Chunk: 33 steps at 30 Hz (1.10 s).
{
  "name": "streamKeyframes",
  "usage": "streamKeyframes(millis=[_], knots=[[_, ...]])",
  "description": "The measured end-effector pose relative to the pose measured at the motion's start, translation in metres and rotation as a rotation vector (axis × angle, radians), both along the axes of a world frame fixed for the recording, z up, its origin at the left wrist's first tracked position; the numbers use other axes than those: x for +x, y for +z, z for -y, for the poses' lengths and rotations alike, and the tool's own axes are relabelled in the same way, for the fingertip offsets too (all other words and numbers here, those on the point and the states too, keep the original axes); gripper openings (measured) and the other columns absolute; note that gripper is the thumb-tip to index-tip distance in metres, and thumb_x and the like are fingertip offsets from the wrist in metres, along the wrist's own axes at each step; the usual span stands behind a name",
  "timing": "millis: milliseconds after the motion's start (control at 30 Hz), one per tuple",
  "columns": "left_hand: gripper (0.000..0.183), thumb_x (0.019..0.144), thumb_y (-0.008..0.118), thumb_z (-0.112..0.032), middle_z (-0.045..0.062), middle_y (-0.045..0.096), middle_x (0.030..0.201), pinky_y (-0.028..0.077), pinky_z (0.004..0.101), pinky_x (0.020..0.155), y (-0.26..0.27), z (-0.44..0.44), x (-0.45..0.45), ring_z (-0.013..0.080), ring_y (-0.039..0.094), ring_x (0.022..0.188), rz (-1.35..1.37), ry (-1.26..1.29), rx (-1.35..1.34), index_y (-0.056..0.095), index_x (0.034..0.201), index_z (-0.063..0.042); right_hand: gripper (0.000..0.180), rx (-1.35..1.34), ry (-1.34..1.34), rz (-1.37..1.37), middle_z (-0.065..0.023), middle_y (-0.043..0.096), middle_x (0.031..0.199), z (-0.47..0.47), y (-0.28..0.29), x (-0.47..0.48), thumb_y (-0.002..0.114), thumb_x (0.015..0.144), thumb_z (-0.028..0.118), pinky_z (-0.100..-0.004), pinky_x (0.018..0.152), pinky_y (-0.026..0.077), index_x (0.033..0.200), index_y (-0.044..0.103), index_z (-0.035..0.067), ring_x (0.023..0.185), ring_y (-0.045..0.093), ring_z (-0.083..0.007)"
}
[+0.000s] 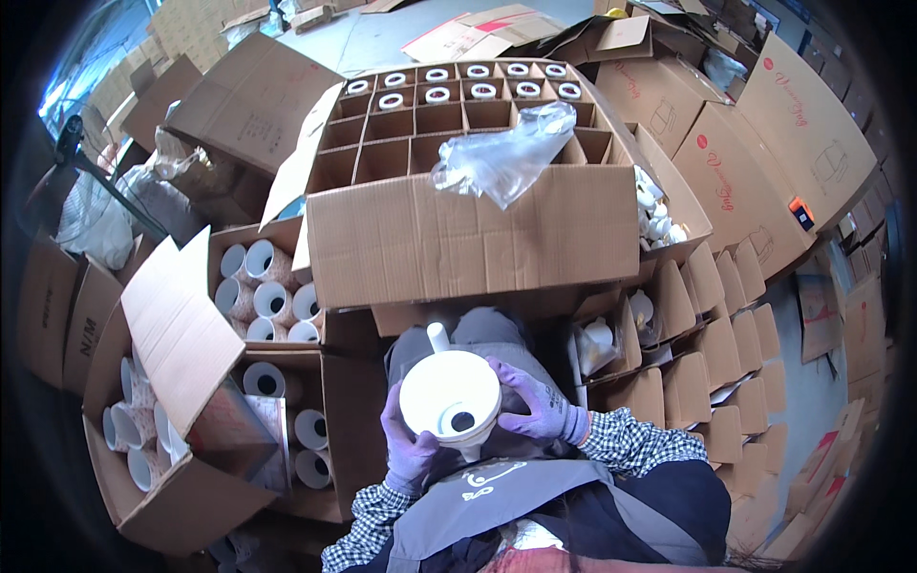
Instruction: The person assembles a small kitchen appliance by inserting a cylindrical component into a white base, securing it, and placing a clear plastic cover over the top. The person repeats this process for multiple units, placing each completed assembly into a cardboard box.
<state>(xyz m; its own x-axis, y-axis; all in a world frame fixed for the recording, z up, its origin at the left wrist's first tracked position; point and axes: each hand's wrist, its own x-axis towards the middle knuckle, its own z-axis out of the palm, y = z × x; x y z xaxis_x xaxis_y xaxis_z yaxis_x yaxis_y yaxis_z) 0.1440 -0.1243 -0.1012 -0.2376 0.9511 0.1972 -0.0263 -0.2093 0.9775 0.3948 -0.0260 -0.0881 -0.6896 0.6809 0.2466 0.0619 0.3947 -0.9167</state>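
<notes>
Between both purple-gloved hands, above my lap, is a round white vessel (443, 383) with a dark round opening, a handle that points away from me and a spout-like part on my side. My left hand (410, 437) grips its left side, thumb near the opening. The right side rests against my right hand (534, 408), whose fingers and thumb are spread along the rim. Beyond my knees stands a large divided cardboard box (473, 240). White ring-topped items (483, 91) fill its far cells, and a crumpled clear plastic bag (501, 154) lies over its near dividers.
At left, open cartons hold patterned cylinders (272, 299) with white rims. A carton of small white parts (658, 215) stands right of the large box. Nearer at right, a divided carton (666, 372) has raised flaps and a bagged white item (598, 336). An orange-and-black tape tool (801, 213) lies on cardboard.
</notes>
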Motion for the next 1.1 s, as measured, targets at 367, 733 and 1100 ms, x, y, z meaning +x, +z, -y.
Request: streamKeyframes(millis=[367,733,1100], knots=[[0.071,0.105,0.043,-0.057,0.016,0.047,0.148,0.037,0.0408,0.115,-0.013,-0.041,-0.053,0.0261,0.047,0.135,0.082,0.041,-0.249,0.042,0.147,0.001,0.039,0.574,-0.272,-0.109,-0.0190,0.072,0.113,-0.328,0.191,-0.077,0.070,0.095,0.028,-0.0349,0.091,0.055,0.122,0.069,0.000,0.105,0.071,-0.0280],[0.067,0.104,0.054,-0.037,0.021,0.044,0.154,0.032,0.0378,0.119,0.003,-0.118,-0.068,0.0283,0.042,0.143,-0.238,-0.125,-0.226,0.035,0.153,0.005,0.054,0.475,-0.389,1.151,-0.0036,0.056,0.150,-0.591,0.116,-0.312,0.054,0.097,0.052,-0.0500,0.110,0.044,0.140,0.061,0.021,0.137,0.053,-0.0240],[0.093,0.099,0.048,-0.067,0.022,0.045,0.152,0.032,0.0436,0.120,0.044,-0.130,-0.074,0.0306,0.045,0.141,0.350,-0.123,-0.157,0.034,0.150,0.009,0.077,0.623,-0.600,0.789,-0.0218,0.072,0.115,-0.592,0.210,-0.292,0.075,0.075,0.049,-0.0438,0.095,0.054,0.141,0.057,0.015,0.109,0.070,-0.0358]])
